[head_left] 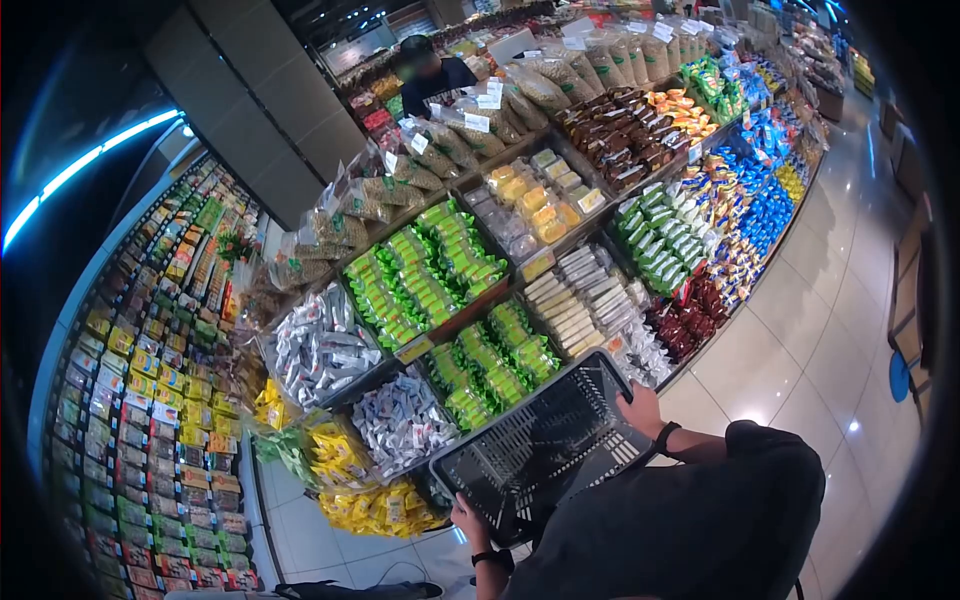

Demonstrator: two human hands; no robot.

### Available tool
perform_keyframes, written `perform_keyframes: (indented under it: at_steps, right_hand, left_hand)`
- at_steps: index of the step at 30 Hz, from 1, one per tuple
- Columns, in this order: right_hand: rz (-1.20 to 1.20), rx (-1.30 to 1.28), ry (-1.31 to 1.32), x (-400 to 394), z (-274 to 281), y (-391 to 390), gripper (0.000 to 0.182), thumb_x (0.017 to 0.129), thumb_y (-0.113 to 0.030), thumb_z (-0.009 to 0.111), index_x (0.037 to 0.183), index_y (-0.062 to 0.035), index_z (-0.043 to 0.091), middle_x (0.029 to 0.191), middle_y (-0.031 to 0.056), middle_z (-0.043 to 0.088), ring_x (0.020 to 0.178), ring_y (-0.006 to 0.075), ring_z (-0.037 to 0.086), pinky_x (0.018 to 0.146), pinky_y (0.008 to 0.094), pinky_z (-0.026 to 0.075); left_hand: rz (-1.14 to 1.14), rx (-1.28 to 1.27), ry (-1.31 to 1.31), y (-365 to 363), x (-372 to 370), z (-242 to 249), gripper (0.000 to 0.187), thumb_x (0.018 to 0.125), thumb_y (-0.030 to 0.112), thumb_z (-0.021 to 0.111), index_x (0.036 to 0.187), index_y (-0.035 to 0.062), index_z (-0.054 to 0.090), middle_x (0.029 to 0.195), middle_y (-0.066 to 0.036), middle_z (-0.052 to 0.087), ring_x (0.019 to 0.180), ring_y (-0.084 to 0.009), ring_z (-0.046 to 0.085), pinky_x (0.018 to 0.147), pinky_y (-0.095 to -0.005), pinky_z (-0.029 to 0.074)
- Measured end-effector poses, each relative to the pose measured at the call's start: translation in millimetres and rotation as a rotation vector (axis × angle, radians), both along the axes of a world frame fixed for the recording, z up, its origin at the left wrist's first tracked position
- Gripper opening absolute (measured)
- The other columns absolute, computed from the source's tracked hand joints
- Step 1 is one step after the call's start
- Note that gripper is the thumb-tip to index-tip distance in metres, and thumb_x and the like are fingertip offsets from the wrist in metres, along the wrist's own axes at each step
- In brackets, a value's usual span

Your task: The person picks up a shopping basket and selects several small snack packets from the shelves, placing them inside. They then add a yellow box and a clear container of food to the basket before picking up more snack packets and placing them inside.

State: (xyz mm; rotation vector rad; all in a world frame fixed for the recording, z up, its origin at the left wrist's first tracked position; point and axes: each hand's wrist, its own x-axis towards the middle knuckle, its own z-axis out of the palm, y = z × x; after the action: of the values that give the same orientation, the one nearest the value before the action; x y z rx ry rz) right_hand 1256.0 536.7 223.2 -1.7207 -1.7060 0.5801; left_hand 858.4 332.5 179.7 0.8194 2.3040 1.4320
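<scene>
A black plastic shopping basket (515,455) with slotted walls and floor hangs in front of my body, tilted in the view. My left hand (470,525) grips its near left rim, with a dark band on the wrist. At the opposite end, my right hand (640,410) is closed on the rim, and that wrist has a dark band too. The bare slotted floor of the basket shows between my hands. Just beyond it are bins of green-wrapped snacks (470,385) and white-wrapped snacks (570,305).
Yellow packs (380,510) fill a low bin at the left. Clear bags of nuts or beans (435,147) line the display's upper ledge, beside a pillar (270,110). Behind it stands a person (435,80) in dark clothing. Tiled floor (790,350) runs along the right; packed shelves (150,400) stand left.
</scene>
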Motion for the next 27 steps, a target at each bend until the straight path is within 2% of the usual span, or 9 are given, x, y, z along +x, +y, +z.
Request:
perform_keyframes:
  at_steps: [4,6,10,14,17,21,22,24,27]
  right_hand:
    - [0.058,0.015,0.02,0.9,-4.4,6.9,0.053,0.084,-0.032,0.066,0.115,0.0077,0.05,0.096,0.0336,0.061,0.093,0.0475,0.061,0.08,0.0504,0.049]
    - [0.017,0.193,-0.029,-15.3,20.1,22.8,0.08,0.084,-0.034,0.071,0.141,0.003,0.029,0.139,0.0327,0.033,0.127,0.048,0.035,0.106,0.0537,0.03]
    - [0.437,0.053,0.602,-83.9,165.6,57.2,0.074,0.095,-0.024,0.062,0.154,-0.0065,0.019,0.108,0.0125,0.061,0.088,0.0158,0.06,0.073,0.026,0.049]
    - [1.308,-0.652,1.098,-118.5,268.4,42.4,0.077,0.1,-0.022,0.056,0.157,-0.0141,0.005,0.092,0.0091,0.065,0.079,0.0154,0.062,0.075,0.0297,0.051]
    - [1.443,-0.731,0.823,-94.8,264.4,57.4,0.08,0.1,-0.023,0.055,0.157,-0.0142,-0.001,0.093,0.0098,0.067,0.082,0.0153,0.063,0.076,0.0319,0.053]
    - [0.222,-0.342,0.828,-7.4,153.9,140.5,0.078,0.091,-0.007,0.056,0.154,-0.0009,0.011,0.092,0.012,0.065,0.076,0.0146,0.063,0.068,0.0281,0.053]
    - [-0.115,0.392,0.337,28.5,57.0,192.0,0.072,0.091,-0.009,0.054,0.152,0.0003,0.018,0.092,0.0095,0.063,0.072,0.0139,0.061,0.067,0.0288,0.052]
    - [-0.09,0.191,0.486,17.2,108.0,131.0,0.072,0.09,-0.015,0.061,0.149,0.0024,0.024,0.095,0.0128,0.065,0.077,0.0144,0.063,0.071,0.03,0.052]
    - [0.752,-0.66,0.786,0.1,131.9,76.8,0.069,0.088,-0.005,0.06,0.149,-0.0012,0.026,0.099,0.0119,0.062,0.087,0.0187,0.065,0.073,0.0299,0.053]
  left_hand:
    - [0.027,-0.007,-0.008,0.3,-11.3,-23.1,0.062,0.098,0.046,0.051,0.067,-0.0066,0.047,0.057,-0.012,0.046,0.057,-0.0202,0.041,0.056,-0.0413,0.035]
    - [0.002,0.01,-0.033,4.5,-7.4,-13.6,0.061,0.099,0.047,0.049,0.068,-0.0055,0.05,0.058,-0.011,0.049,0.058,-0.0192,0.042,0.056,-0.0403,0.036]
    - [-0.042,0.001,-0.056,4.4,1.2,12.7,0.061,0.1,0.047,0.047,0.07,-0.006,0.053,0.059,-0.01,0.05,0.058,-0.0193,0.043,0.056,-0.0395,0.036]
    - [-0.038,-0.061,0.051,0.8,-1.9,8.6,0.061,0.1,0.046,0.046,0.07,-0.0063,0.051,0.058,-0.013,0.047,0.056,-0.0201,0.043,0.056,-0.0408,0.036]
    - [-0.042,0.006,-0.001,2.0,0.1,10.5,0.059,0.1,0.044,0.048,0.074,-0.0083,0.055,0.059,-0.014,0.049,0.057,-0.0204,0.044,0.058,-0.0408,0.038]
    - [-0.013,0.009,-0.003,-2.3,-0.4,0.2,0.058,0.099,0.044,0.05,0.075,-0.0083,0.057,0.059,-0.014,0.052,0.058,-0.0211,0.047,0.058,-0.0405,0.039]
    - [-0.006,-0.006,0.02,-0.5,-1.1,0.4,0.058,0.099,0.044,0.05,0.075,-0.0081,0.057,0.059,-0.013,0.053,0.057,-0.0211,0.046,0.058,-0.0408,0.039]
    - [0.004,-0.004,-0.011,0.2,1.4,6.9,0.058,0.098,0.044,0.05,0.073,-0.0073,0.055,0.058,-0.013,0.052,0.057,-0.0204,0.046,0.057,-0.0409,0.038]
    - [-0.024,0.03,0.009,2.9,7.8,21.3,0.065,0.1,0.05,0.046,0.065,-0.0047,0.046,0.056,-0.009,0.044,0.057,-0.0165,0.04,0.055,-0.0396,0.034]
